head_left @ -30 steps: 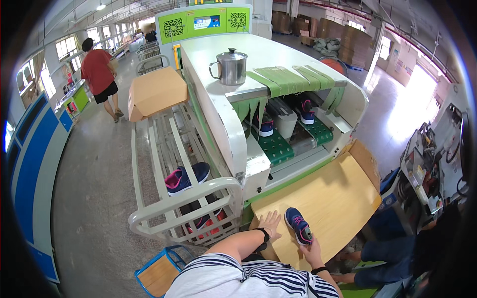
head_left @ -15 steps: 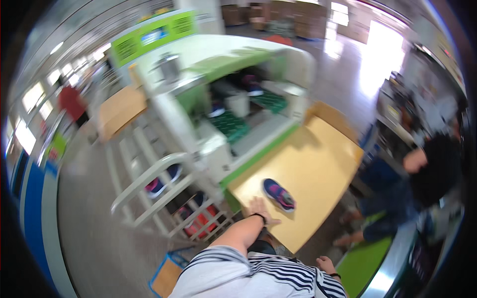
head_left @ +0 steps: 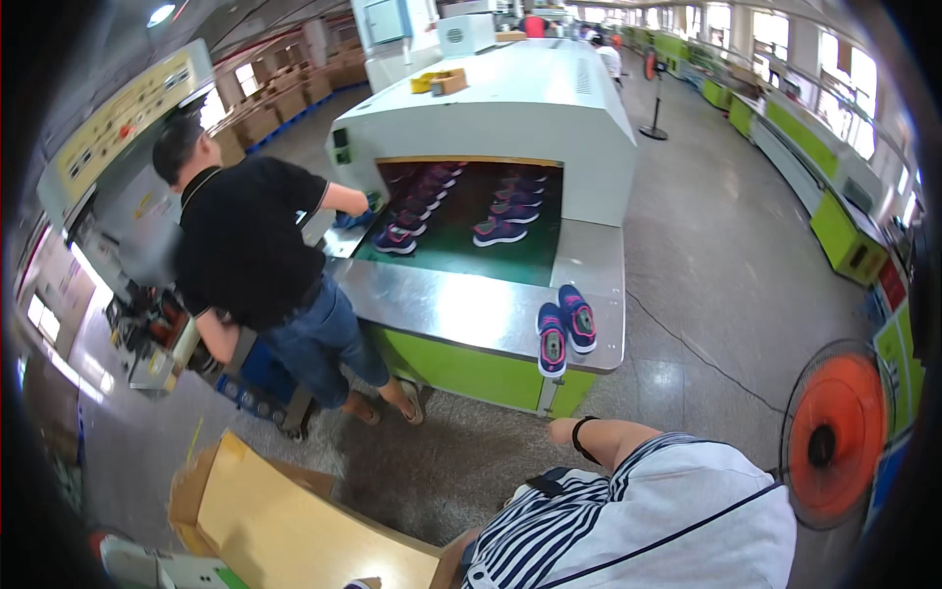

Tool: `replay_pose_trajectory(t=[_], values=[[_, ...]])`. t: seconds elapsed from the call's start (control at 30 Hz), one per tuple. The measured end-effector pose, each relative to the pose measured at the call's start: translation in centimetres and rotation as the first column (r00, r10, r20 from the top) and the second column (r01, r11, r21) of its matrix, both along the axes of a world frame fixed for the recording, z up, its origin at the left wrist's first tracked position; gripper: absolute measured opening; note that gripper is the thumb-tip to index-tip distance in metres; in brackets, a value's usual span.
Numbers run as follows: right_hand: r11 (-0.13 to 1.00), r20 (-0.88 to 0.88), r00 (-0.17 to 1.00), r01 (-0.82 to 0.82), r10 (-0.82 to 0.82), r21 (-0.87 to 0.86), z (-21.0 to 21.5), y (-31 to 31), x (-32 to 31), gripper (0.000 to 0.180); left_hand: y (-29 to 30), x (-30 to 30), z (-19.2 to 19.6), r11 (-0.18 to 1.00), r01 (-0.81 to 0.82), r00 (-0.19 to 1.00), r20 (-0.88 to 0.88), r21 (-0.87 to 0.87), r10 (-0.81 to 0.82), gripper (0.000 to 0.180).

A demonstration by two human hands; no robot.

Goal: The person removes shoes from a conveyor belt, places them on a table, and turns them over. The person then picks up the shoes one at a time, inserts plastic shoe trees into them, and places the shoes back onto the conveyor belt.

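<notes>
My right hand (head_left: 564,430), with a black band at its wrist, hangs low in front of the green-sided conveyor machine (head_left: 461,368). Its fingers are mostly hidden, and I see nothing in it. Just beyond it, a pair of navy and pink sneakers rests on the machine's metal ledge: a left sneaker (head_left: 551,341) and a right sneaker (head_left: 578,320). My left hand does not show. At the lower edge, a sliver of another shoe (head_left: 359,584) pokes into view on the yellow tabletop (head_left: 285,515).
Rows of sneakers (head_left: 498,231) sit on the green belt inside the machine's opening. At its left, a co-worker in a black shirt (head_left: 250,236) reaches a hand to the belt's side. An orange fan (head_left: 834,437) stands at right, its cable (head_left: 702,353) crossing the floor.
My view has swung far to the right, from the table and its shoe to the conveyor machine. My left hand, flat on the tabletop beside the shoe before, has left the picture.
</notes>
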State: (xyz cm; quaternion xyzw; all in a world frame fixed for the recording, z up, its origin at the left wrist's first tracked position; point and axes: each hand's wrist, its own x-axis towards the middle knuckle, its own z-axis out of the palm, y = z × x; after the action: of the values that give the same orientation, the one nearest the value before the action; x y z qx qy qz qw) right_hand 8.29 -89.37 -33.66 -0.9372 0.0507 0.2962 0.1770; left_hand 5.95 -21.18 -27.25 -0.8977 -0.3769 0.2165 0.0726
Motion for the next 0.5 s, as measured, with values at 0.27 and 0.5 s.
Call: replay_pose_trajectory(t=[0.27, 0.5], values=[[0.968, 0.108, 0.975, 0.175, -0.196, 0.179, -6.6, -3.7, -10.4, 0.043, 0.2, 7.7, 0.8, 0.974, 0.227, 0.973, 0.040, -0.018, -0.226, 0.122], [0.935, -0.156, 0.924, 0.355, -0.348, 0.018, -3.0, -1.8, -10.7, 0.040, 0.4, 9.7, 1.0, 0.967, 0.253, 0.965, 0.067, -0.010, -0.252, 0.120]])
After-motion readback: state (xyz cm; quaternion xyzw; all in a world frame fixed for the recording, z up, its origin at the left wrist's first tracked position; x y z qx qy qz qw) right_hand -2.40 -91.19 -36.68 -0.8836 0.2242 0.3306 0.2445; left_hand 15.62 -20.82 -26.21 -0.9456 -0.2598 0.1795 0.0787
